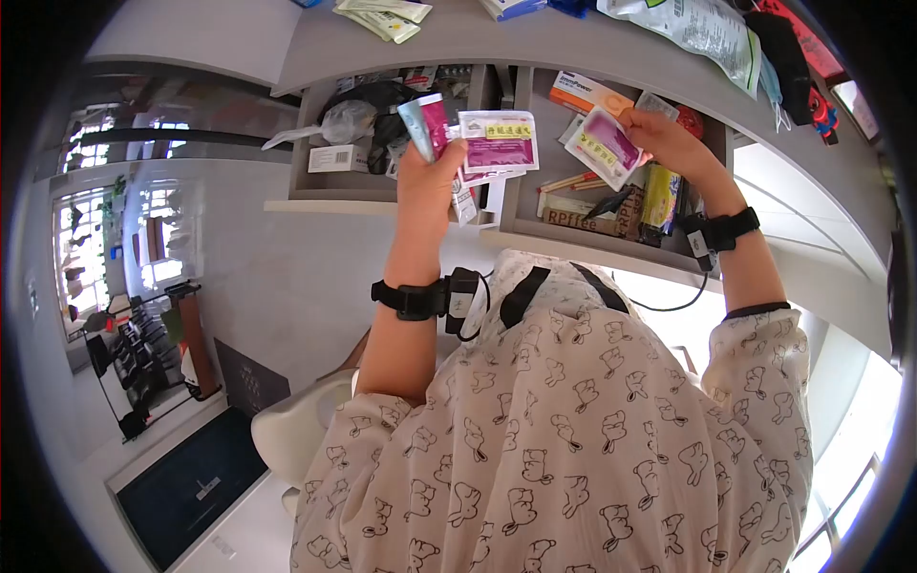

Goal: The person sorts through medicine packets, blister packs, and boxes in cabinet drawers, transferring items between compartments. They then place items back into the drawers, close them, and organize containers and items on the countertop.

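Note:
My left hand (433,174) grips several items above the left drawer: a white and purple packet (499,143) with a yellow label, and tube-like packs in magenta and light blue (416,126). My right hand (661,141) pinches a second white and purple packet (604,149) over the right drawer. Both packets show yellow strips with printed characters. Beneath the right packet lie pencil-like sticks (570,182) and a yellow package (659,199). An orange and white box (589,94) lies behind that packet.
Two open drawers hold mixed items, with a white box (336,159) and a clear plastic bag (348,122) in the left one. On the desktop (458,38) are sachets (384,17) and a large pouch (690,36). A white chair (304,430) stands at lower left.

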### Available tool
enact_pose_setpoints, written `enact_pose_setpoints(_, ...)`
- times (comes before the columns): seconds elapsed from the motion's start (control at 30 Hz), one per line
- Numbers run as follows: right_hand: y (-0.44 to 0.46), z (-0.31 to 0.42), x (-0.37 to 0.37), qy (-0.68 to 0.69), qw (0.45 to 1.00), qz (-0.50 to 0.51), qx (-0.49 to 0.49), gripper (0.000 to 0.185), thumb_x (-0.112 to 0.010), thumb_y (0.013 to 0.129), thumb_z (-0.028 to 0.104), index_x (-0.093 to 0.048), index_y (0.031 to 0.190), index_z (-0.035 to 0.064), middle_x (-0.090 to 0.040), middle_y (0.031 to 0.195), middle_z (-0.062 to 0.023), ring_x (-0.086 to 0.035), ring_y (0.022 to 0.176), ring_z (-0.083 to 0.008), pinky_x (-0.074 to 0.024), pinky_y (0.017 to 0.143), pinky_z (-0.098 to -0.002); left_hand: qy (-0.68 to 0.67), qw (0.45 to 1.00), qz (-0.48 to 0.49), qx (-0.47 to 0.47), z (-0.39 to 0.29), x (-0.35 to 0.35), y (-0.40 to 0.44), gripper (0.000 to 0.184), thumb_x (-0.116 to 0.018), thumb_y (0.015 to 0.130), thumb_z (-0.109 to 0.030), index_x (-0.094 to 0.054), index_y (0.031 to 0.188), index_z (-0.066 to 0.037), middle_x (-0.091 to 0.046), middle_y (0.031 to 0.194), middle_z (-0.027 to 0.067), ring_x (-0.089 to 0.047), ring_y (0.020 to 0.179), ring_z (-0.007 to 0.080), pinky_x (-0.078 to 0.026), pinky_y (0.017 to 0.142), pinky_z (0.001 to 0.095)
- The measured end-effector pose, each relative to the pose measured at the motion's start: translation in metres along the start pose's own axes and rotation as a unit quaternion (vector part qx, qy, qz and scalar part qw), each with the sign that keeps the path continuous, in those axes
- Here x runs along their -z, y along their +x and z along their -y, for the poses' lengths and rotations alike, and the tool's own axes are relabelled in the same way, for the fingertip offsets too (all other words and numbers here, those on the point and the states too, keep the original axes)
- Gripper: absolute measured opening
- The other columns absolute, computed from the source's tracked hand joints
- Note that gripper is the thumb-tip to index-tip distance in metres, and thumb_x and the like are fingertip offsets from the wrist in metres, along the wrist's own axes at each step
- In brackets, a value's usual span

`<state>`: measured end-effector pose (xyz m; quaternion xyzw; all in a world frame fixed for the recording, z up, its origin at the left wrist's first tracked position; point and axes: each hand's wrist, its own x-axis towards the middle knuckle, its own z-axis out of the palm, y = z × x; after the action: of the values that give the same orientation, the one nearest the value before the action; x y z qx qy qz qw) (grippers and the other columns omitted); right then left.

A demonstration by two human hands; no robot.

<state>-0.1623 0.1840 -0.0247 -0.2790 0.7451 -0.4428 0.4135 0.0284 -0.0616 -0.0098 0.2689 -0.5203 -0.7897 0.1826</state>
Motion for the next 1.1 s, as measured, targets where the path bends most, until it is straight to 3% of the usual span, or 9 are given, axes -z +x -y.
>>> enact_pose_setpoints(0.17, -0.006, 0.025, -0.006, 0.023, 0.998, -0.025, 0.057, 0.016, -0.048, 0.088, 0.016, -0.051, 0.096, 0.0030, -0.048, 0.081, 0.0026, -0.044, 0.073, -0.0056, -0.0392, 0.066, -0.0217, 0.319, 0.940, 0.096, -0.080, 0.005, -0.041, 0.012, 0.019, -0.060, 0.080, -0.009, -0.056, 0.096, 0.000, -0.059, 0.082, 0.0018, -0.052, 0.072, 0.0078, -0.043, 0.065, 0.0243)
enact_pose_setpoints(0.37, 0.009, 0.038, -0.022, -0.210, 0.929, -0.191, 0.236, 0.027, -0.061, 0.083, 0.023, -0.052, 0.098, 0.0022, -0.054, 0.099, -0.0058, -0.048, 0.086, -0.0131, -0.0396, 0.074, -0.0247, 0.228, 0.962, 0.135, -0.070, -0.005, -0.080, 0.024, 0.019, -0.063, 0.080, -0.013, -0.055, 0.093, 0.000, -0.058, 0.080, 0.0013, -0.050, 0.068, 0.0056, -0.041, 0.061, 0.0230)
enact_pose_setpoints(0.63, 0.015, 0.043, -0.030, -0.205, 0.945, -0.210, 0.147, 0.021, -0.059, 0.084, 0.017, -0.052, 0.096, 0.0022, -0.055, 0.098, -0.0040, -0.051, 0.083, -0.0142, -0.0428, 0.072, -0.0273, 0.230, 0.962, 0.136, -0.058, 0.008, -0.078, 0.032, 0.025, -0.066, 0.076, -0.021, -0.058, 0.089, -0.001, -0.062, 0.072, 0.0032, -0.056, 0.062, 0.0099, -0.046, 0.057, 0.0264)
enact_pose_setpoints(0.7, 0.016, 0.036, -0.029, 0.065, 0.975, -0.207, 0.051, 0.020, -0.058, 0.084, 0.017, -0.051, 0.097, 0.0045, -0.056, 0.096, -0.0028, -0.053, 0.079, -0.0124, -0.0444, 0.069, -0.0264, 0.298, 0.947, 0.115, -0.043, 0.006, -0.071, 0.035, 0.021, -0.065, 0.077, -0.011, -0.057, 0.092, 0.000, -0.062, 0.083, 0.0038, -0.055, 0.071, 0.0079, -0.045, 0.065, 0.0242)
enact_pose_setpoints(0.83, 0.015, 0.011, -0.021, 0.117, 0.983, -0.131, 0.046, 0.023, -0.059, 0.083, 0.019, -0.051, 0.100, 0.0061, -0.056, 0.095, -0.0018, -0.053, 0.077, -0.0102, -0.0455, 0.065, -0.0247, 0.141, 0.988, 0.067, -0.015, 0.009, -0.044, 0.046, 0.019, -0.064, 0.077, -0.007, -0.057, 0.094, 0.000, -0.062, 0.086, 0.0047, -0.056, 0.075, 0.0101, -0.045, 0.070, 0.0257)
enact_pose_setpoints(0.9, 0.020, 0.007, -0.033, -0.125, 0.971, 0.161, -0.127, 0.034, -0.065, 0.076, 0.017, -0.049, 0.105, 0.0065, -0.056, 0.098, -0.0046, -0.055, 0.085, -0.0154, -0.0470, 0.072, -0.0291, 0.065, 0.996, 0.051, -0.036, 0.004, -0.035, 0.044, 0.017, -0.060, 0.079, -0.006, -0.056, 0.094, 0.001, -0.062, 0.086, 0.0046, -0.057, 0.073, 0.0095, -0.046, 0.067, 0.0243)
enact_pose_setpoints(0.93, 0.018, -0.003, -0.044, -0.130, 0.970, 0.162, -0.125, 0.034, -0.065, 0.076, 0.017, -0.049, 0.105, 0.0065, -0.056, 0.098, -0.0046, -0.055, 0.085, -0.0154, -0.0470, 0.072, -0.0291, 0.055, 0.997, 0.049, -0.029, 0.001, -0.030, 0.045, 0.020, -0.061, 0.079, -0.006, -0.055, 0.097, 0.000, -0.061, 0.090, 0.0055, -0.057, 0.077, 0.0111, -0.046, 0.070, 0.0258)
enact_pose_setpoints(1.0, 0.009, -0.018, -0.074, -0.427, 0.900, 0.063, 0.060, 0.041, -0.071, 0.068, 0.017, -0.052, 0.104, 0.0071, -0.054, 0.103, -0.0092, -0.055, 0.096, -0.0226, -0.0471, 0.079, -0.0337, 0.043, 0.998, 0.044, -0.025, -0.004, -0.022, 0.043, 0.023, -0.061, 0.079, -0.005, -0.054, 0.101, -0.001, -0.060, 0.094, 0.0064, -0.057, 0.081, 0.0126, -0.046, 0.073, 0.0273)
enact_pose_setpoints(1.1, 0.015, -0.018, -0.086, -0.519, 0.853, 0.042, 0.038, 0.049, -0.073, 0.063, 0.014, -0.052, 0.107, 0.0069, -0.050, 0.108, -0.0105, -0.049, 0.105, -0.0293, -0.0445, 0.085, -0.0374, 0.022, 0.999, 0.036, -0.020, -0.007, -0.015, 0.038, 0.024, -0.062, 0.079, -0.006, -0.054, 0.101, -0.001, -0.060, 0.093, 0.0062, -0.057, 0.081, 0.0128, -0.046, 0.073, 0.0278)
